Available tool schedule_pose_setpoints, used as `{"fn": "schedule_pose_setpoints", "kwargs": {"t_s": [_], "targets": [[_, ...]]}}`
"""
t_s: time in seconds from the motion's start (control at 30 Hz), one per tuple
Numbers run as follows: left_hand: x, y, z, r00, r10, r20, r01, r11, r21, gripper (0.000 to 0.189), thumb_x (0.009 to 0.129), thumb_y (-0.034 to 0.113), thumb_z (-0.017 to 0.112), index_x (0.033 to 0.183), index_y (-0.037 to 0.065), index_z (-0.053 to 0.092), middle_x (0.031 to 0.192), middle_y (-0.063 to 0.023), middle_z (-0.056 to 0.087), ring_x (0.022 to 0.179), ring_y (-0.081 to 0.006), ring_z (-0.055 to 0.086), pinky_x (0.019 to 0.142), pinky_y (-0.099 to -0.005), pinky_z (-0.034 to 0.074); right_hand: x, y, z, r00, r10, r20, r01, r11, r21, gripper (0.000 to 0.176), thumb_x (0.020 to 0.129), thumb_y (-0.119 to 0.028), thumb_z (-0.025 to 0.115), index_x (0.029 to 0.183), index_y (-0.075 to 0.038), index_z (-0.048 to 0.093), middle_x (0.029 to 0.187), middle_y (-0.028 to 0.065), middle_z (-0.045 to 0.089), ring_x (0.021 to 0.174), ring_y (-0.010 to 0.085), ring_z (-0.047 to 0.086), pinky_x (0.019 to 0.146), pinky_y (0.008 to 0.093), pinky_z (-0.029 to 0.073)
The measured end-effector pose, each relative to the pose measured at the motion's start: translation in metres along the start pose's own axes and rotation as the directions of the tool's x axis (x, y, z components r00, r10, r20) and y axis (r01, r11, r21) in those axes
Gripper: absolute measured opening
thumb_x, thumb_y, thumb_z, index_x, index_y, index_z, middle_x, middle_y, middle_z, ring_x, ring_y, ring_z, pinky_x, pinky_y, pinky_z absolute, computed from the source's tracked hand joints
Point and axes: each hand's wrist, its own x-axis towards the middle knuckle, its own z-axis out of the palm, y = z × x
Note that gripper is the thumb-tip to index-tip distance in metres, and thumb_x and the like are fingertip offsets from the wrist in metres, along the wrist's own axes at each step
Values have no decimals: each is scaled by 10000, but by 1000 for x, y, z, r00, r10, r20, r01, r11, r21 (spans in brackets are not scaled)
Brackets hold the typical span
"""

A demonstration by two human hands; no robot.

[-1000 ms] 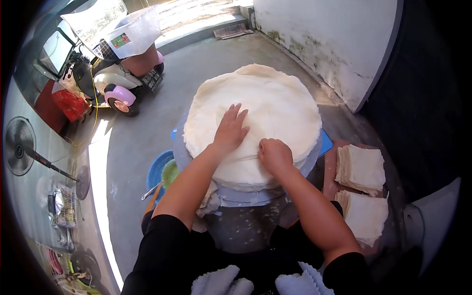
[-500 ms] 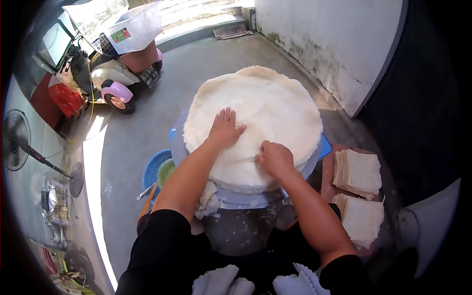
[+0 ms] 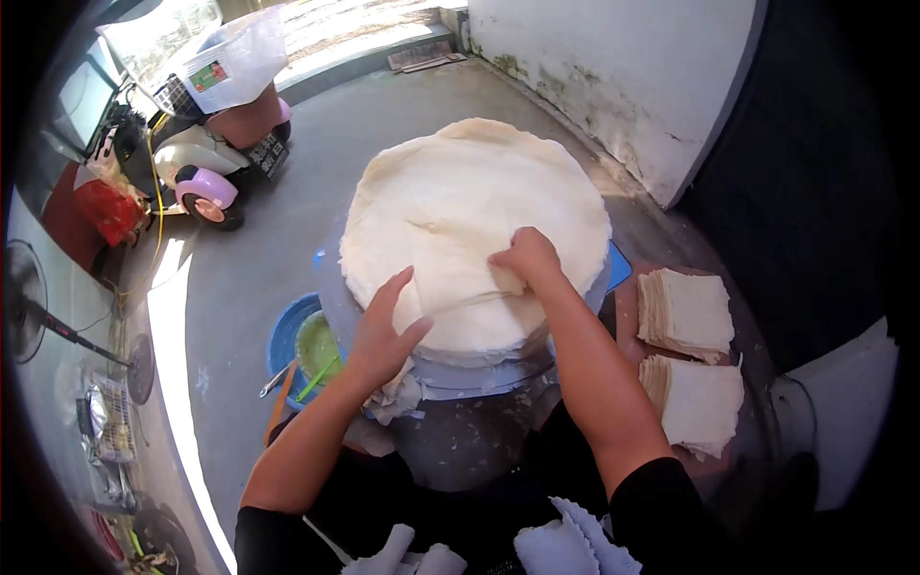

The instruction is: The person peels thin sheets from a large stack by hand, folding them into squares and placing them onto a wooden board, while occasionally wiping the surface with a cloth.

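Observation:
A thick, round stack of thin pale dough sheets [image 3: 470, 177] lies in front of me on a round grey board [image 3: 335, 278]. My right hand [image 3: 534, 257] is over its near right part, thumb and fingers pinched on the top sheet. A fold in that sheet [image 3: 470, 302] runs leftward below the right hand, and a small crease shows farther up. At the stack's near left edge is my left hand [image 3: 383, 335], its thumb and fingers spread apart with nothing between them. A crumpled pale cloth [image 3: 393, 395] hangs just below the left wrist.
On the left stands a blue basin [image 3: 284, 337] with a green bowl [image 3: 312, 347] and a green-handled tool. Two piles of square-cut sheets [image 3: 685, 311] rest on a reddish board at right. Farther off are a scooter [image 3: 206, 158], a fan [image 3: 24, 297] and a white wall [image 3: 613, 77].
My left hand has drawn back from the middle of the stack to its near left edge, fingers spreading. My right hand has moved slightly up the stack, and the top sheet's fold is more visible.

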Motion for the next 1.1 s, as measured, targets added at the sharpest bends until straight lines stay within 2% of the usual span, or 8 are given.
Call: {"fn": "schedule_pose_setpoints", "kwargs": {"t_s": [0.07,0.23,0.33,0.4,0.6,0.87,1.0,1.1], "targets": [[-17,11,-8,996,-83,18,85,985,-148,681,876,157,708,1479,38,416,1463,-184,499,1391,-308,444,1148,-428,346,19,15,21,972,-135,-191,140,990,14,373,635,-288,839,778,21,686,845,208,713,797,350,702,740,420,553],[-27,-7,-15,982,-187,29,187,943,-275,644,894,100,681,1481,41,423,1444,-157,523,1367,-254,471,1135,-437,360,13,-2,19,992,30,-119,8,951,308,301,687,-145,780,889,45,662,807,181,694,748,306,707,631,432,558],[-24,-27,-17,978,-206,35,206,923,-326,605,910,78,663,1471,40,440,1427,-146,539,1337,-237,500,1117,-407,387,12,-11,16,975,102,197,-208,725,657,238,756,-60,729,952,38,634,848,156,681,751,285,703,575,428,565],[-23,-31,-20,955,-291,63,289,855,-431,579,915,76,662,1456,34,459,1405,-137,559,1294,-228,538,1094,-384,417,6,-14,18,950,-69,303,-271,291,917,258,810,-11,677,1058,43,629,925,162,673,829,286,695,631,407,596],[-23,-26,-20,977,-201,73,214,914,-346,491,920,99,656,1390,24,539,1359,-135,601,1245,-219,575,1086,-378,432,-50,3,-37,933,-351,83,-118,-80,990,381,847,-50,648,1217,12,578,1110,150,667,1001,262,686,899,437,578],[-22,-2,-7,968,-145,204,211,910,-357,449,905,106,666,1332,-7,589,1339,-138,613,1233,-223,581,1067,-376,450,-221,136,-166,959,-12,-285,285,40,958,439,875,-33,599,1302,29,522,1224,161,634,1100,282,653,983,417,525],[-18,-1,8,969,-92,230,174,913,-370,453,906,106,678,1333,-17,586,1325,-141,618,1194,-227,600,1016,-349,482,-241,214,-190,809,368,-459,429,165,888,404,900,-31,587,1298,-24,520,1221,130,632,1102,264,640,968,428,527],[-17,4,11,961,-118,250,205,909,-362,447,913,89,675,1335,-25,582,1323,-137,619,1155,-224,620,983,-329,500,-259,247,-193,730,409,-547,558,106,823,411,919,-29,575,1326,-48,518,1247,121,621,1122,260,632,968,432,530]]}}
